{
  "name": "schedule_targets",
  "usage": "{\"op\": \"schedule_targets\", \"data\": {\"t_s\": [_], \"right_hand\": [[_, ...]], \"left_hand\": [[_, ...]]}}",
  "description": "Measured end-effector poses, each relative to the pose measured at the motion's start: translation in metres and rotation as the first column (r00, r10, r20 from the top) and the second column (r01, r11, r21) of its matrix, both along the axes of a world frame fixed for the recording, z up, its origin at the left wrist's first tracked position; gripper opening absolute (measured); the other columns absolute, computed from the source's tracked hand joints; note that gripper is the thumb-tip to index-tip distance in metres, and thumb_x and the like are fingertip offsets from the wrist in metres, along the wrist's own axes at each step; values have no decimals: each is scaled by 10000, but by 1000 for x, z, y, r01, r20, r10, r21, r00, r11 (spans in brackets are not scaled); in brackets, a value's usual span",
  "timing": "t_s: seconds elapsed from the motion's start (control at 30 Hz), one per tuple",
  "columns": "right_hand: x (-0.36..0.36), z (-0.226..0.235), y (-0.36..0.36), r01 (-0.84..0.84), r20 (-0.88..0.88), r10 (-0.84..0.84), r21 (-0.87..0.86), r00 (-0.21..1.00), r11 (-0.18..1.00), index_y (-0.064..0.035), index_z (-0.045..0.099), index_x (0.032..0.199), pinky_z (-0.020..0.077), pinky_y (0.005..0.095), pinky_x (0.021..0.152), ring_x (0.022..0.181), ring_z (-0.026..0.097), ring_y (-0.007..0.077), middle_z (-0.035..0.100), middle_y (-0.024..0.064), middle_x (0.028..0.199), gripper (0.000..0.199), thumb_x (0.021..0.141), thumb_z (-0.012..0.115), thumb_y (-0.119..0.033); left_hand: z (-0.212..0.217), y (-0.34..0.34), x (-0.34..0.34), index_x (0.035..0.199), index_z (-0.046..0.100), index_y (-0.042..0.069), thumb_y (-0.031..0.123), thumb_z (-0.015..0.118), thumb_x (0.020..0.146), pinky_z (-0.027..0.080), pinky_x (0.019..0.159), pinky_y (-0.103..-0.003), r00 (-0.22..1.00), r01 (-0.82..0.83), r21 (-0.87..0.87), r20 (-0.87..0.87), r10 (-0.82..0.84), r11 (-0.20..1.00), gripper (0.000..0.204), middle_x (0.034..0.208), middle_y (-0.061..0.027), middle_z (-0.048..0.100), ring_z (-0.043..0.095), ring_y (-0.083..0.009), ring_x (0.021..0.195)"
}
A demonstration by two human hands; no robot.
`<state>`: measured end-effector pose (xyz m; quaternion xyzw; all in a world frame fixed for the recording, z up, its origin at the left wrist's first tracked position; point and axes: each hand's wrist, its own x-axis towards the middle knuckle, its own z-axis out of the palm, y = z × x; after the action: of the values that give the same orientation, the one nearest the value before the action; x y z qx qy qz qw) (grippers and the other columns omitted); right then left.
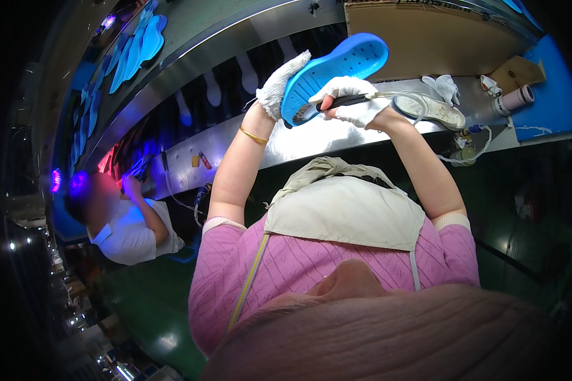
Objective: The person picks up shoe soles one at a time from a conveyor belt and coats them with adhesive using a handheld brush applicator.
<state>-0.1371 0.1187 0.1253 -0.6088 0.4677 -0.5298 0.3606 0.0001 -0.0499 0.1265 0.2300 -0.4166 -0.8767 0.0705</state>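
Note:
My left hand, in a white knitted glove, grips a bright blue shoe sole along its left side and holds it tilted above the bench. The sole has a raised rim and small holes toward its far end. My right hand, in a white glove with bare fingertips, is closed around a black-handled brush with a pale tube trailing from it. Its bristle end lies at the sole's near end, inside the rim. A whitish shoe sole rests on the bench right of my right hand.
Behind the metal bench runs a conveyor carrying soles, with more blue soles on an upper shelf. A cardboard box stands behind my hands. At right are a crumpled white cloth and a roll. A co-worker sits left.

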Motion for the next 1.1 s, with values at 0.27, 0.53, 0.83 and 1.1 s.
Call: {"op": "schedule_targets", "data": {"t_s": [0.27,0.53,0.83,1.1], "right_hand": [[-22,9,18,56,-31,-51,173,998,983,-49,667,826,515,292,789,878,655,165,694,58,885,149,693,722,-11],[-26,19,44,64,249,-127,245,960,967,3,646,815,557,283,754,848,660,158,691,104,963,125,726,726,40],[35,-12,43,129,27,-127,-96,992,987,-20,657,874,550,274,710,803,657,129,665,69,871,132,777,743,6],[42,3,28,261,-222,-476,-608,851,750,-55,653,859,512,304,656,741,643,238,636,91,814,231,685,792,8]], "left_hand": [[9,15,-14,1197,591,-16,530,587,896,601,697,-349,985,148,-140,104,-134,979,623,1046,-192,669,695,-256,828],[-16,11,-18,1236,559,-26,478,500,959,591,776,-386,996,76,125,-56,-69,989,579,1095,-187,668,689,-290,891],[-32,45,-7,1457,325,27,649,342,923,415,1037,-538,855,116,313,-514,66,943,820,1406,-243,446,505,-442,1213],[-47,55,3,1440,330,-11,620,358,925,443,1019,-488,840,11,340,-513,176,940,816,1371,-271,463,527,-393,1196]]}}
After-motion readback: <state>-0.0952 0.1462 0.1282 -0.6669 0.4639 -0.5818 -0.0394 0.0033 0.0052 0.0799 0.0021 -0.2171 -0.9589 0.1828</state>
